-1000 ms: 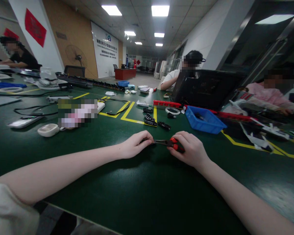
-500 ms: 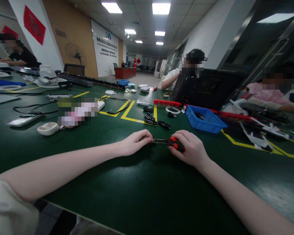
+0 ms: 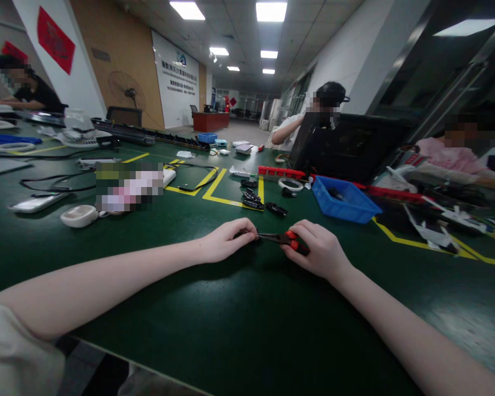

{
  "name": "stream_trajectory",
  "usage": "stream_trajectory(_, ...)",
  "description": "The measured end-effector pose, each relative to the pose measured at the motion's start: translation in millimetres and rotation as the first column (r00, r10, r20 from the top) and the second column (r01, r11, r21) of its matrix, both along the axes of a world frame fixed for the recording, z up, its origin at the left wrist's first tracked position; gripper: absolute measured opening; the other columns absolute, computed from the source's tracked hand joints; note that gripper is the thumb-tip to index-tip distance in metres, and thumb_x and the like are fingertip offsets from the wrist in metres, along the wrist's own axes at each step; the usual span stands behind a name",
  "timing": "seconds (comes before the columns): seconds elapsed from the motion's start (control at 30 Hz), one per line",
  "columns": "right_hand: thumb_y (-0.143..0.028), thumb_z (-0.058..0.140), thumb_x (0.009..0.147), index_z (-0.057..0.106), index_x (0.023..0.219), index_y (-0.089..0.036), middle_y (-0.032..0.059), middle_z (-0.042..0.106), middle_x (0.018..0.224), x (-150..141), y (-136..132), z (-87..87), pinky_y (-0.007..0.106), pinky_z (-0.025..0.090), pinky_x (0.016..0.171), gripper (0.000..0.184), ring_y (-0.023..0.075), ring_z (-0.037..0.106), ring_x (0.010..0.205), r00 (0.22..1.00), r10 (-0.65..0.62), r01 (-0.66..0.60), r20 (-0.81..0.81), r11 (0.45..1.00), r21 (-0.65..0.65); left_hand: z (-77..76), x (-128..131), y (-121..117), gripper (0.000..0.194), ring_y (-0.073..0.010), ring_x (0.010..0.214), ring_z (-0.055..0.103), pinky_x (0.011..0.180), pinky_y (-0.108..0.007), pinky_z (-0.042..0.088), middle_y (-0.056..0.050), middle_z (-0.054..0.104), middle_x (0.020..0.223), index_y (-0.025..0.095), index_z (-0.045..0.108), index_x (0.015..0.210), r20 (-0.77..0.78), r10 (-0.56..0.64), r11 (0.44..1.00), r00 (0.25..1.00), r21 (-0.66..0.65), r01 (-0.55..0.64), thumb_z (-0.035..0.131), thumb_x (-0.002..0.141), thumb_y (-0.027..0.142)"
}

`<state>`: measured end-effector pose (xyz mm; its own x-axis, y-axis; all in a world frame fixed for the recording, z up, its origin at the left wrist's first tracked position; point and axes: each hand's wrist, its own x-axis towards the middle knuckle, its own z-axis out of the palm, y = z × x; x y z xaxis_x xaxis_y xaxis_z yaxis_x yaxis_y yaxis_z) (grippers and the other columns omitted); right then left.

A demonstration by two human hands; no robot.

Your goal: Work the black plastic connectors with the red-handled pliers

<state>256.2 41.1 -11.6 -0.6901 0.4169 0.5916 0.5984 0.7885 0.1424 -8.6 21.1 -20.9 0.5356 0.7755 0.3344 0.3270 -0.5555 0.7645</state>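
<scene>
My right hand (image 3: 319, 247) is closed around the red-and-black handles of a pair of long-nose pliers (image 3: 278, 238), whose jaws point left. At the jaw tips my left hand (image 3: 231, 240) pinches a small dark piece, mostly hidden by the fingers, so its kind does not show. Both hands are low over the green table (image 3: 247, 330). Several small black parts (image 3: 251, 199) lie in a group just beyond them, with another black part (image 3: 276, 209) slightly to the right.
A blue bin (image 3: 344, 201) with dark items stands beyond my right hand. To the left lie a phone (image 3: 39, 202), a white rounded case (image 3: 79, 216) and black cables. Red strips (image 3: 281, 172) and a white ring (image 3: 291, 185) lie farther back. Other people sit around the table.
The pliers' jaws look closer together than before, and the handles have come nearer each other. Both hands stay in nearly the same place.
</scene>
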Motion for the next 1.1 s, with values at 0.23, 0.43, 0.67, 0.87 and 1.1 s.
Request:
stream_trajectory(0.23, -0.036, 0.058, 0.088, 0.056, 0.089, -0.017, 0.0091, 0.062, 0.085, 6.5, 3.8, 2.2, 0.032, 0.046, 0.063, 0.019, 0.0196, 0.058, 0.072, 1.0, -0.027, 0.027, 0.004, 0.999, -0.039, -4.1, -1.9, -0.3, 0.024, -0.0234, 0.103, 0.057, 0.093, -0.04, 0.047, -0.007, 0.06, 0.11, 0.019, 0.059, 0.106, -0.129, 0.165, 0.966, 0.978, 0.222, -0.134, 0.064, 0.086, 0.032)
stream_trajectory(0.43, -0.038, 0.057, 0.088, 0.056, 0.089, -0.018, 0.0082, 0.062, 0.085, 10.6, 6.8, 1.5, 0.032, 0.047, 0.062, 0.02, 0.0192, 0.059, 0.07, 0.999, -0.027, 0.028, 0.026, 0.997, -0.074, -11.3, -4.7, 5.2, 0.015, -0.0221, 0.101, 0.059, 0.093, -0.04, 0.047, -0.006, 0.06, 0.111, 0.02, 0.063, 0.1, -0.231, 0.149, 0.972, 0.961, 0.212, -0.1, 0.064, 0.086, 0.025)
stream_trajectory(0.67, -0.037, 0.056, 0.089, 0.057, 0.089, -0.018, 0.0083, 0.062, 0.085, 8.4, 4.7, 4.3, 0.032, 0.047, 0.062, 0.019, 0.019, 0.059, 0.07, 0.999, -0.03, 0.035, 0.045, 0.993, -0.111, -11.0, -5.2, 6.5, 0.013, -0.0225, 0.101, 0.059, 0.093, -0.041, 0.046, -0.006, 0.063, 0.108, 0.02, 0.065, 0.098, -0.239, 0.119, 0.975, 0.964, 0.213, -0.068, 0.065, 0.088, 0.028)
stream_trajectory(0.87, -0.038, 0.055, 0.089, 0.057, 0.089, -0.018, 0.0081, 0.062, 0.085, 9.0, 6.1, 1.8, 0.031, 0.047, 0.061, 0.02, 0.0188, 0.059, 0.069, 0.997, -0.032, 0.041, 0.064, 0.988, -0.15, -8.8, -5.1, 6.2, 0.023, -0.0209, 0.098, 0.061, 0.087, -0.035, 0.048, -0.006, 0.065, 0.106, 0.017, 0.062, 0.106, -0.185, 0.083, 0.981, 0.979, 0.187, -0.048, 0.068, 0.084, 0.02)
stream_trajectory(1.1, -0.039, 0.055, 0.089, 0.058, 0.088, -0.017, 0.0077, 0.062, 0.084, 8.4, 7.8, 0.4, 0.03, 0.046, 0.06, 0.021, 0.0177, 0.058, 0.067, 0.995, -0.024, 0.038, 0.093, 0.987, -0.155, -9.5, -4.7, 5.6, 0.02, -0.0187, 0.097, 0.061, 0.088, -0.033, 0.05, -0.007, 0.063, 0.106, 0.015, 0.063, 0.102, -0.129, 0.036, 0.983, 0.991, 0.184, -0.012, 0.069, 0.083, 0.015)
